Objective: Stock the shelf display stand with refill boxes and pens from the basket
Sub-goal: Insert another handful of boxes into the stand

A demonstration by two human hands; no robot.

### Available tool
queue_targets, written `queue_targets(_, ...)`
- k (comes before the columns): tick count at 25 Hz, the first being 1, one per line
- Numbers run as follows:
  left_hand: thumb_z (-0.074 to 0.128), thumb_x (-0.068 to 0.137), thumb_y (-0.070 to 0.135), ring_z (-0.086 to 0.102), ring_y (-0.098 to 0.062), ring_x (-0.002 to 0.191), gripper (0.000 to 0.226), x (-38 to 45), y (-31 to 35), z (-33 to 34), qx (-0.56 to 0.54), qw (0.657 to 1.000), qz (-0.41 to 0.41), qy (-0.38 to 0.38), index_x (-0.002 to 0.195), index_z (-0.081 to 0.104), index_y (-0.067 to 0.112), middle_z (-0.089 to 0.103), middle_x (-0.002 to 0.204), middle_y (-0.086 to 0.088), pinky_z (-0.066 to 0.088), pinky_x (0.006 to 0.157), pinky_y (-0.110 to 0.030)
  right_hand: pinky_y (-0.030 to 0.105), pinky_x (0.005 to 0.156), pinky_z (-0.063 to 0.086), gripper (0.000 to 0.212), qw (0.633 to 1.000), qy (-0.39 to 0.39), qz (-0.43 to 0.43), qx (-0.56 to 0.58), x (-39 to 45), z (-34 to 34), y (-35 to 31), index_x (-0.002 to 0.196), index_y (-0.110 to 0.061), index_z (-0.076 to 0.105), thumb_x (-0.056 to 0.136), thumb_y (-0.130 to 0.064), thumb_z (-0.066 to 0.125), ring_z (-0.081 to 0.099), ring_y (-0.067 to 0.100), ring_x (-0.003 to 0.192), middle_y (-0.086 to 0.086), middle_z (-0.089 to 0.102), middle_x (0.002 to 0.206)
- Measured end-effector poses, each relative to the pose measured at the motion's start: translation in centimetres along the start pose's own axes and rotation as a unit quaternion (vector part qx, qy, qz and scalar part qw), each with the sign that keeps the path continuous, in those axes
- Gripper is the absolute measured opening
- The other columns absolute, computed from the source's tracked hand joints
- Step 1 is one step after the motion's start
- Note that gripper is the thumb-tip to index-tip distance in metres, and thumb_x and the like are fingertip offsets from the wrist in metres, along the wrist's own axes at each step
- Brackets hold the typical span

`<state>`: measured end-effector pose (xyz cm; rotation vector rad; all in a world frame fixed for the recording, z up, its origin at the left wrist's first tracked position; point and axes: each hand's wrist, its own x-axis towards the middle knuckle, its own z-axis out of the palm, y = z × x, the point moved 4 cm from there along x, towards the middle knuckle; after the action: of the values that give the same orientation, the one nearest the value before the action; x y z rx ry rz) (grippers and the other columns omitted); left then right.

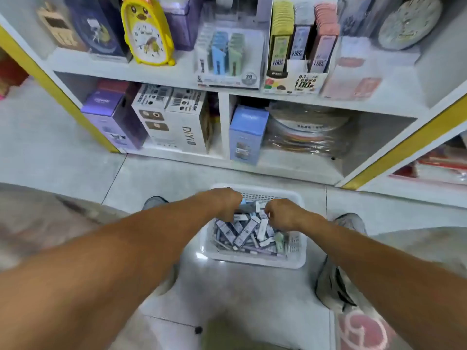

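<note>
A white plastic basket (252, 260) sits on the floor between my feet, filled with several small refill boxes (246, 232) and pens. Both hands reach down into it. My left hand (225, 202) is curled over the far left of the pile, its fingers hidden among the boxes. My right hand (283, 214) is curled over the right side, fingers pointing down into the boxes. Whether either hand grips a box is hidden. The cardboard display stand (295, 82) with rows of refill boxes stands on the shelf above.
The white shelf unit (225, 97) with yellow edges holds a yellow chick clock (146, 34), a 2B lead display (227, 59), white DIY boxes (174, 117) and a blue box (246, 133). My shoes (350, 222) flank the basket on the tiled floor.
</note>
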<state>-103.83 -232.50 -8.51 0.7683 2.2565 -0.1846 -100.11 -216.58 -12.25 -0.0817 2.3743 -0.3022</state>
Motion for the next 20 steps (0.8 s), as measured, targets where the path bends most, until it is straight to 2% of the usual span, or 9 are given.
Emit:
queue_targets(3,0.072,0.084,0.026,0.058,-0.023,0.09,0.034,3.0,-0.6,5.1,-0.043,0.999,-0.014,-0.024,0.109,0.057,0.007,0.061,0.118,-0.014,0.046,0.07,-0.028,0.029,0.079,0.042,0.021,0.996,0.007,0.061,0.063,1.8,4.3,3.0,0.109,-0.005,0.055,0.092,-0.016,0.058,0.057,0.033,0.113,0.017,0.059,0.12)
queue_targets(5,0.077,0.08,0.035,0.054,-0.027,0.109,0.062,4.9,-0.6,7.1,-0.067,0.998,-0.015,-0.008,0.127,0.05,0.005,0.054,0.129,-0.016,0.05,0.089,-0.035,0.03,0.08,0.044,0.031,0.988,0.019,0.107,0.111,2.7,6.5,4.0,0.116,-0.005,0.052,0.092,-0.022,0.061,0.058,0.03,0.108,0.016,0.059,0.119)
queue_targets(7,0.078,0.078,0.043,0.044,-0.033,0.128,0.085,6.4,-0.1,8.4,-0.095,0.995,-0.03,0.009,0.141,0.036,0.002,0.045,0.14,-0.016,0.045,0.103,-0.045,0.036,0.085,0.051,0.039,0.983,0.027,0.126,0.133,3.3,8.2,4.0,0.121,-0.005,0.05,0.093,-0.027,0.063,0.058,0.029,0.106,0.015,0.059,0.121)
queue_targets(8,0.077,0.077,0.047,0.043,-0.034,0.129,0.09,7.0,0.2,9.1,-0.107,0.993,-0.055,0.017,0.141,0.034,0.0,0.045,0.14,-0.018,0.044,0.104,-0.045,0.038,0.09,0.052,0.043,0.982,0.041,0.127,0.131,3.6,8.9,3.9,0.125,-0.004,0.05,0.093,-0.031,0.063,0.058,0.03,0.109,0.015,0.059,0.123)
queue_targets(10,0.073,0.076,0.057,0.051,-0.034,0.118,0.091,7.5,0.3,10.6,-0.126,0.981,-0.139,0.038,0.135,0.039,-0.003,0.052,0.128,-0.02,0.048,0.096,-0.041,0.042,0.095,0.05,0.051,0.979,0.099,0.117,0.135,4.2,9.6,3.5,0.13,-0.004,0.049,0.094,-0.037,0.063,0.056,0.033,0.114,0.017,0.057,0.126)
queue_targets(12,0.07,0.077,0.061,0.058,-0.031,0.106,0.087,7.6,0.4,12.3,-0.203,0.955,-0.215,0.038,0.127,0.042,-0.005,0.057,0.116,-0.018,0.053,0.088,-0.038,0.044,0.094,0.05,0.056,0.973,0.146,0.108,0.145,4.8,9.9,3.1,0.131,-0.001,0.049,0.094,-0.042,0.061,0.056,0.035,0.113,0.02,0.058,0.124)
queue_targets(15,0.078,0.074,0.052,0.057,-0.03,0.114,0.091,8.1,0.4,13.3,-0.345,0.893,-0.285,0.035,0.131,0.036,-0.005,0.056,0.124,-0.017,0.053,0.093,-0.04,0.045,0.095,0.049,0.066,0.972,0.159,0.125,0.118,5.5,10.4,2.0,0.134,-0.001,0.047,0.091,-0.049,0.063,0.056,0.037,0.113,0.021,0.057,0.125)
queue_targets(18,0.085,0.067,0.043,0.051,-0.033,0.123,0.097,8.1,0.9,13.9,-0.447,0.819,-0.353,0.07,0.134,0.032,-0.003,0.051,0.132,-0.018,0.047,0.101,-0.042,0.038,0.094,0.045,0.06,0.966,0.163,0.13,0.153,6.1,10.8,0.8,0.13,-0.001,0.051,0.087,-0.039,0.072,0.057,0.035,0.114,0.018,0.059,0.123)
queue_targets(20,0.086,0.066,0.037,0.053,-0.032,0.122,0.092,8.1,1.4,14.5,-0.496,0.786,-0.354,0.106,0.133,0.036,0.001,0.054,0.129,-0.015,0.049,0.098,-0.042,0.036,0.091,0.045,0.052,0.956,0.166,0.135,0.2,6.2,10.8,0.5,0.125,-0.001,0.055,0.086,-0.03,0.074,0.057,0.034,0.112,0.018,0.061,0.12)
